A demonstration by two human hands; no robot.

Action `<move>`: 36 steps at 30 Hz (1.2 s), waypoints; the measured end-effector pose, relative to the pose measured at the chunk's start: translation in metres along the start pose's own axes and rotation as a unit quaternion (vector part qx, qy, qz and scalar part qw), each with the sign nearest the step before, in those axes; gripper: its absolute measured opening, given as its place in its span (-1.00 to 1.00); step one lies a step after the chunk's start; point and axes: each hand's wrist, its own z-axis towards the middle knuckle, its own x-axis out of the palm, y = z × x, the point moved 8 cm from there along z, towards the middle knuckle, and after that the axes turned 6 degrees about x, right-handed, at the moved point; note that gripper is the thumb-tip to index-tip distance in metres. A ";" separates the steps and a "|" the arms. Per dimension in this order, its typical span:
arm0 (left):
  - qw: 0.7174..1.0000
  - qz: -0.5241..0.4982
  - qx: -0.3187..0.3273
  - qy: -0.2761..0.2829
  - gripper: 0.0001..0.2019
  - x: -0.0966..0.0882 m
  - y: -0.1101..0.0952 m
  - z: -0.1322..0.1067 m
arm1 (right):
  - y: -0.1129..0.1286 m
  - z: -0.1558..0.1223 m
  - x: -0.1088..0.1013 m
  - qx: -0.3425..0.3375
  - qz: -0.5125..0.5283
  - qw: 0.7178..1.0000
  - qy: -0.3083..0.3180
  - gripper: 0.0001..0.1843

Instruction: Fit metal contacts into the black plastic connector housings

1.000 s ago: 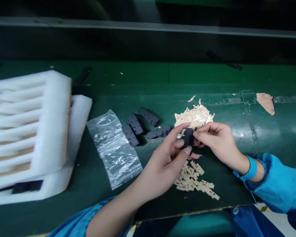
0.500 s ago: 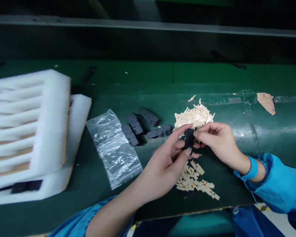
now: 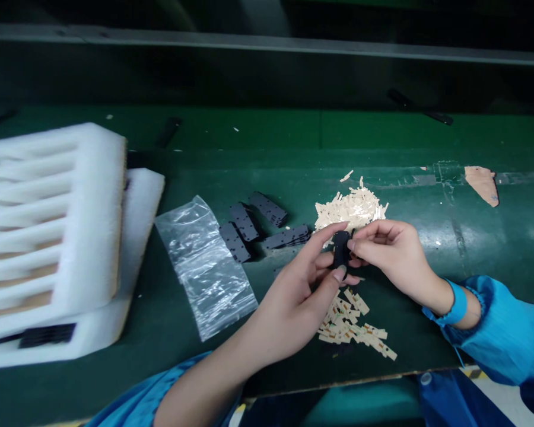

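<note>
A small black plate (image 3: pixel 340 249) is held between the thumb and fingers of my left hand (image 3: pixel 300 296). My right hand (image 3: pixel 385 249) pinches at the plate's right edge; whether a small piece sits between its fingertips is hidden. Just beyond the hands lies a heap of cream-coloured slips (image 3: pixel 353 206). Nearer to me, below the hands, cream strips with small brown marks (image 3: pixel 349 323) are scattered on the green table (image 3: pixel 196 379). Left of my left hand are several stacks of black plates with holes (image 3: pixel 247 222).
A clear plastic bag (image 3: pixel 207 267) lies flat left of the stacks. White foam trays (image 3: pixel 100 213) are piled at the left, with black pieces in the lower one. A torn brown scrap (image 3: pixel 482 185) lies at the right. Dark strips (image 3: pixel 420 107) rest near the back.
Both hands stay in nearly the same place. The black plate has turned slightly, and my right fingertips have shifted a little along its edge. The view has moved a touch.
</note>
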 end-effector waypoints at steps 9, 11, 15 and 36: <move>1.000 -0.018 0.009 -0.006 -0.44 0.002 -0.007 0.002 | 0.002 -0.001 0.001 -0.003 -0.001 1.000 -0.001 -0.86; 1.000 -0.012 0.007 -0.007 -0.45 0.001 -0.005 0.002 | 0.002 -0.001 0.001 -0.008 -0.003 1.000 -0.001 -0.87; 1.000 -0.008 0.003 -0.005 -0.45 0.001 -0.003 0.002 | 0.002 -0.002 0.001 -0.016 -0.007 1.000 -0.003 -0.88; 1.000 -0.010 -0.017 -0.012 -0.42 -0.001 -0.001 -0.001 | 0.006 -0.004 0.003 -0.028 -0.021 0.999 0.003 -0.87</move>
